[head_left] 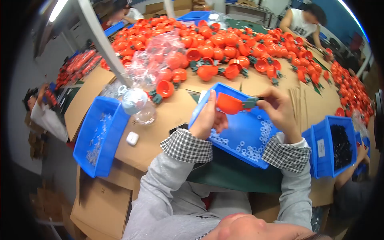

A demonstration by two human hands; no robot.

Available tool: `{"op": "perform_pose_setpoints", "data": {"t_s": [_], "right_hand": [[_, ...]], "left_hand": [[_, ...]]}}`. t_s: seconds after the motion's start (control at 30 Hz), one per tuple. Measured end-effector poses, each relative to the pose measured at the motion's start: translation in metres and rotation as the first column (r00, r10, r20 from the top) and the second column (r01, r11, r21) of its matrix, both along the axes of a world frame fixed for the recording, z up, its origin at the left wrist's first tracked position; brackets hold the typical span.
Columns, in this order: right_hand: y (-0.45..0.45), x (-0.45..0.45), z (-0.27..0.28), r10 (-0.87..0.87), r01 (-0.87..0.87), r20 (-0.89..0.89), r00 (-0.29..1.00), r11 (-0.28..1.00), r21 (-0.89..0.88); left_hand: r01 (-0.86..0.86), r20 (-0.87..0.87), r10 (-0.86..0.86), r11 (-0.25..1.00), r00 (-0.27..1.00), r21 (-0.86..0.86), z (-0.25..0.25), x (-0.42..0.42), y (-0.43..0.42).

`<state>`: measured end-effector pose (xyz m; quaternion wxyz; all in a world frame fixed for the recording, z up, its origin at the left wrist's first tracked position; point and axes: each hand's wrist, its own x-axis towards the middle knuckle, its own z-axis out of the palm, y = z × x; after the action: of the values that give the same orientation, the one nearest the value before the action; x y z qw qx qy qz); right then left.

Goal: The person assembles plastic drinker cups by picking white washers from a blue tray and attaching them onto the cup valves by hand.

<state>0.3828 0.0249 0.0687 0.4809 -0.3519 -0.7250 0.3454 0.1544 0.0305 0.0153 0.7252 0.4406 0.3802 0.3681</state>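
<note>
An orange cup (230, 104) with a dark green fitting (250, 103) is held sideways above a blue bin (236, 138). My left hand (209, 117) is closed around the cup's left end, its thumb upright and its fingers curled underneath. At the other end, my right hand (278, 108) pinches the tip of the fitting between thumb and forefinger. A small dark bit shows at that pinch, too small to name. Below both hands, small white rings (253, 153) lie scattered in the bin.
A heap of orange cups (212, 50) covers the table's far side. On the left are a blue bin of small clear parts (96, 146), a plastic bottle (140, 106) and a white case (132, 138). A bin of black parts (341, 146) stands right. Other people (304, 24) sit around.
</note>
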Motion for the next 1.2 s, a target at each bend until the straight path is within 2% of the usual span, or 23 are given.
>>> {"op": "perform_pose_setpoints", "data": {"t_s": [0.03, 0.1, 0.17, 0.2, 0.27, 0.3, 0.33, 0.4, 0.43, 0.47, 0.53, 0.6, 0.67, 0.73, 0.77, 0.8, 0.87, 0.93, 1.0, 1.03, 1.07, 1.13, 1.2], "right_hand": [[-0.003, -0.002, 0.002, -0.013, 0.014, 0.019, 1.0, 1.0, -0.016], [-0.004, -0.003, 0.003, -0.038, 0.04, 0.041, 0.998, 0.999, -0.031], [0.003, 0.002, 0.0, -0.025, -0.006, -0.129, 0.991, 0.971, -0.24], [0.007, 0.007, -0.001, -0.036, 0.004, -0.127, 0.991, 0.971, -0.238], [0.015, 0.016, -0.003, -0.064, -0.119, -0.348, 0.935, 0.869, -0.48], [0.014, 0.018, 0.0, -0.061, -0.138, -0.358, 0.932, 0.853, -0.504], [0.013, 0.018, 0.001, -0.072, -0.131, -0.362, 0.929, 0.853, -0.506], [0.011, 0.015, 0.0, -0.031, -0.084, -0.285, 0.958, 0.922, -0.379], [0.009, 0.013, 0.0, -0.025, -0.026, -0.188, 0.982, 0.963, -0.266], [0.009, 0.011, -0.001, -0.029, -0.024, -0.19, 0.981, 0.963, -0.27], [0.006, 0.005, -0.005, 0.018, -0.04, -0.125, 0.992, 0.984, -0.174], [0.003, 0.004, -0.001, 0.036, -0.054, -0.103, 0.994, 0.982, -0.182], [0.005, 0.006, 0.001, -0.019, 0.004, -0.059, 0.998, 0.97, -0.244], [0.008, 0.011, 0.002, -0.035, 0.002, -0.1, 0.994, 0.951, -0.31], [0.009, 0.013, 0.003, -0.054, -0.004, -0.145, 0.988, 0.928, -0.374], [0.01, 0.014, 0.002, -0.053, -0.04, -0.221, 0.974, 0.917, -0.397], [0.008, 0.012, 0.001, -0.06, -0.076, -0.296, 0.953, 0.902, -0.426], [0.004, 0.005, 0.002, -0.02, -0.03, -0.209, 0.978, 0.972, -0.233], [0.002, -0.001, -0.004, 0.002, -0.033, -0.183, 0.983, 0.985, -0.168], [0.002, -0.003, -0.006, 0.026, -0.041, -0.153, 0.988, 0.995, -0.096], [0.0, -0.004, -0.006, 0.023, -0.038, -0.15, 0.988, 0.995, -0.097], [-0.001, -0.004, -0.006, 0.05, -0.058, -0.107, 0.993, 0.995, -0.081], [0.001, -0.002, -0.002, 0.037, -0.048, -0.096, 0.995, 0.993, -0.112]], "left_hand": [[-0.148, -0.056, 0.148, 0.989, 0.987, 0.003, 0.018, 0.01, -0.009], [-0.12, 0.082, 0.115, 0.99, 0.99, 0.07, 0.011, 0.002, -0.003], [-0.111, 0.144, 0.097, 0.989, 0.985, 0.098, 0.012, 0.006, -0.003], [-0.114, 0.138, 0.088, 0.974, 0.987, 0.198, 0.019, 0.01, -0.009], [-0.103, 0.127, 0.068, 0.949, 0.99, 0.297, 0.021, 0.014, -0.011], [-0.124, 0.183, 0.059, 0.921, 0.981, 0.37, 0.021, 0.016, -0.012], [-0.149, 0.236, 0.046, 0.886, 0.971, 0.438, 0.022, 0.018, -0.012], [-0.19, 0.304, 0.07, 0.903, 0.95, 0.386, 0.021, 0.019, -0.013], [-0.162, 0.275, 0.095, 0.959, 0.957, 0.233, 0.016, 0.014, -0.008], [-0.14, 0.243, 0.118, 0.987, 0.963, 0.074, 0.014, 0.009, -0.005], [-0.051, 0.136, 0.04, 0.996, 0.99, 0.076, 0.018, 0.004, -0.005], [0.103, -0.167, -0.08, 0.986, 0.983, 0.133, 0.022, 0.002, -0.008], [0.088, -0.13, -0.065, 0.98, 0.989, 0.178, 0.024, 0.006, -0.009], [-0.078, 0.032, 0.071, 0.936, 0.997, 0.344, 0.024, 0.016, -0.015], [-0.069, 0.05, 0.05, 0.854, 0.997, 0.516, 0.022, 0.017, -0.016], [-0.065, 0.049, 0.046, 0.857, 0.998, 0.512, 0.018, 0.017, -0.014], [-0.198, 0.259, 0.064, 0.823, 0.964, 0.533, 0.009, 0.018, -0.007], [-0.233, 0.254, 0.12, 0.845, 0.96, 0.481, 0.017, 0.018, -0.011], [-0.111, 0.23, 0.095, 0.992, 0.969, 0.057, 0.018, 0.008, -0.005], [0.013, 0.133, -0.026, 0.995, 0.991, 0.095, 0.018, 0.005, -0.003], [0.015, 0.136, -0.028, 0.995, 0.99, 0.095, 0.018, 0.005, -0.005], [-0.018, -0.037, 0.025, 0.986, 0.999, 0.164, 0.02, 0.006, -0.009], [-0.041, -0.016, 0.046, 0.973, 0.999, 0.227, 0.022, 0.011, -0.011]]}}
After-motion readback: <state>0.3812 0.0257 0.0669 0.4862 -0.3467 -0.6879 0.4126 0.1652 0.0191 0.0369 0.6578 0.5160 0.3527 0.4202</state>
